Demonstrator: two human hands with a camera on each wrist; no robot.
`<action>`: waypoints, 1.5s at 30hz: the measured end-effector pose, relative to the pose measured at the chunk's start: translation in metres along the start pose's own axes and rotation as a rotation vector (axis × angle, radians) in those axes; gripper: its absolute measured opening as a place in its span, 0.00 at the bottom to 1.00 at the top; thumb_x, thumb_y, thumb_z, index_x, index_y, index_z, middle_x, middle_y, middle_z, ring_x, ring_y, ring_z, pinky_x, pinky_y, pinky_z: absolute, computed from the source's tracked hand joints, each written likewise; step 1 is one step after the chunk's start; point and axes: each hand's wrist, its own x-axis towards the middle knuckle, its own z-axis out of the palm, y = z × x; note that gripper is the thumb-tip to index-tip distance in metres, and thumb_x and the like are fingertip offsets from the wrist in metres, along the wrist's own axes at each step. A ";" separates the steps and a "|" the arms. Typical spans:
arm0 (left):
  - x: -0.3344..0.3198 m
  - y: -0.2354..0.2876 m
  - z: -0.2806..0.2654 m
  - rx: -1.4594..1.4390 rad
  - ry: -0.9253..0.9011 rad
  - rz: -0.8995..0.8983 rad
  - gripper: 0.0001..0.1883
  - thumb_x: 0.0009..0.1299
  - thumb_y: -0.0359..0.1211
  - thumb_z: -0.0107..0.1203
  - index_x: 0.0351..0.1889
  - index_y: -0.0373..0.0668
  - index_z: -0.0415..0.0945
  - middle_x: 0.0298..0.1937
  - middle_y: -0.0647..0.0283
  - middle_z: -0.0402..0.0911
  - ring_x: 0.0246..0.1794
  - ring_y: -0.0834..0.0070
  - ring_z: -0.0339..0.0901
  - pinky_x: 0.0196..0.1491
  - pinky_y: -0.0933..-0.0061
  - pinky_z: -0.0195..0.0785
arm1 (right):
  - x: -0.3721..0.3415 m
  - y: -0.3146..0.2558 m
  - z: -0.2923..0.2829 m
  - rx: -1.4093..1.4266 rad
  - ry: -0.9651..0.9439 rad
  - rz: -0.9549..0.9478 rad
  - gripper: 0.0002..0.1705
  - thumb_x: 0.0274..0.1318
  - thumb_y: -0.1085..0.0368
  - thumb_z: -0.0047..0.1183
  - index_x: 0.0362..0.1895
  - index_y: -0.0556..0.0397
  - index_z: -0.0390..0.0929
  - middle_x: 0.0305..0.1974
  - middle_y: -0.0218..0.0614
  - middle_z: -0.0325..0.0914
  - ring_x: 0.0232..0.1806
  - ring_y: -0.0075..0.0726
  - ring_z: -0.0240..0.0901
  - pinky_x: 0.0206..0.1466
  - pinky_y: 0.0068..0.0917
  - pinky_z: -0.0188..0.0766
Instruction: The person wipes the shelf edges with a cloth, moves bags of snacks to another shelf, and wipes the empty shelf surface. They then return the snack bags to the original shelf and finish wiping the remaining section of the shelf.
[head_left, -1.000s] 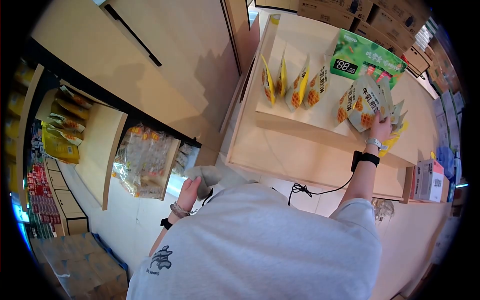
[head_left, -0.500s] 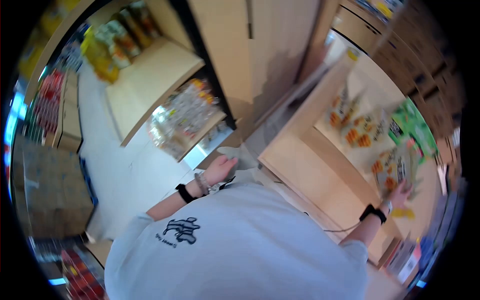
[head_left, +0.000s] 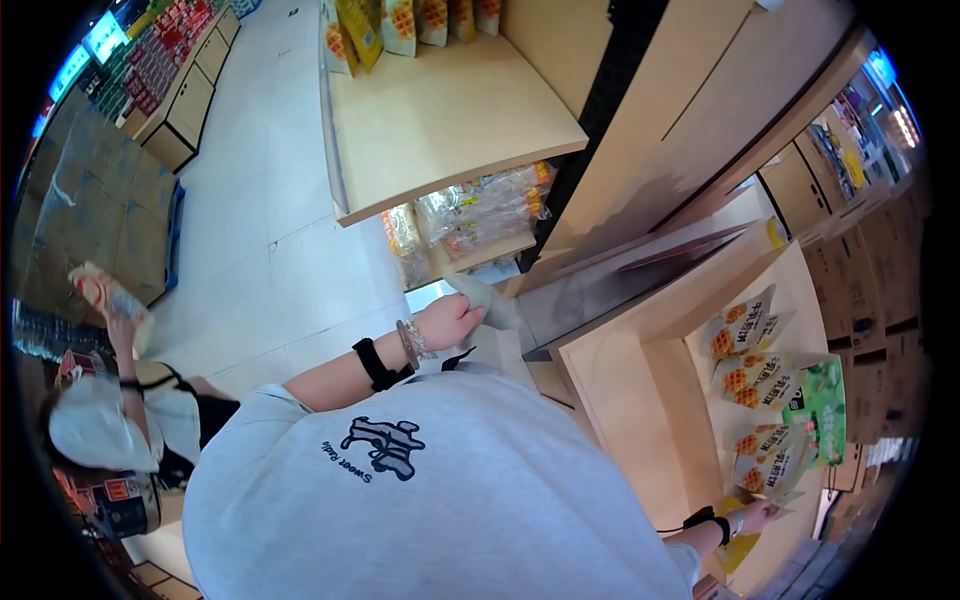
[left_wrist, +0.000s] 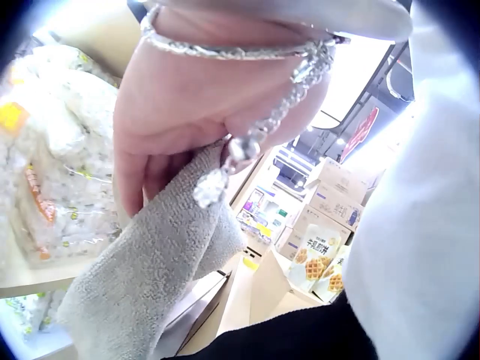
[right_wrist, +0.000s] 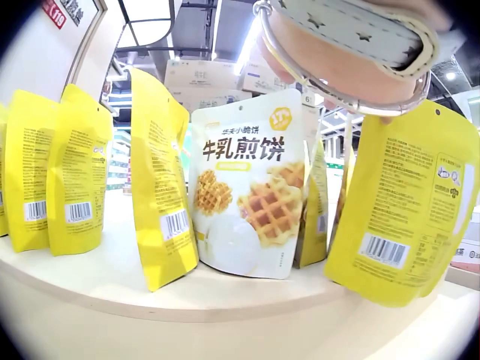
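My left hand (head_left: 448, 322) holds a grey cloth (left_wrist: 142, 262), which hangs down from its curled fingers in the left wrist view. My right hand (head_left: 757, 517) is at the near end of a row of waffle snack bags on the wooden display stand. Beside it in the head view are a yellow bag (head_left: 738, 548) and a white-fronted bag (head_left: 768, 460). In the right wrist view, the hand is above a tilted yellow bag (right_wrist: 409, 202), its fingers mostly hidden; I cannot tell whether they grip it. A white waffle bag (right_wrist: 247, 187) stands upright to the left.
A green price sign (head_left: 825, 410) stands behind the bags. Across from the stand, a wooden shelf (head_left: 440, 110) carries more bags, with clear packets (head_left: 480, 215) below. Stacked cartons (head_left: 880, 290) border the stand. Another person (head_left: 110, 420) at the left holds a package.
The head view has turned left, shifting the stand to the lower right and bringing the other person into view. My right hand has moved from the white bag toward the row's end. The left hand keeps the cloth.
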 end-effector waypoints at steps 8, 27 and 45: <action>-0.007 -0.026 -0.015 -0.182 -0.124 -0.019 0.14 0.69 0.37 0.44 0.38 0.34 0.74 0.32 0.58 0.79 0.33 0.73 0.73 0.38 0.70 0.65 | -0.034 0.067 -0.014 0.742 -0.395 0.360 0.23 0.59 0.54 0.40 0.53 0.56 0.68 0.48 0.46 0.71 0.45 0.43 0.70 0.42 0.37 0.71; 0.041 0.048 0.094 -0.135 -0.300 0.087 0.16 0.69 0.35 0.44 0.48 0.33 0.70 0.44 0.58 0.76 0.47 0.75 0.69 0.51 0.76 0.59 | -0.227 0.170 0.048 -0.486 -0.395 0.621 0.27 0.43 0.60 0.54 0.52 0.53 0.69 0.36 0.43 0.77 0.34 0.40 0.75 0.36 0.29 0.71; 0.021 0.062 0.047 0.210 -0.081 -0.025 0.13 0.61 0.31 0.43 0.40 0.34 0.70 0.33 0.47 0.77 0.35 0.55 0.76 0.41 0.64 0.69 | -0.290 -0.125 0.092 0.681 -1.319 -0.374 0.17 0.52 0.71 0.46 0.49 0.54 0.69 0.29 0.34 0.72 0.28 0.26 0.68 0.31 0.20 0.66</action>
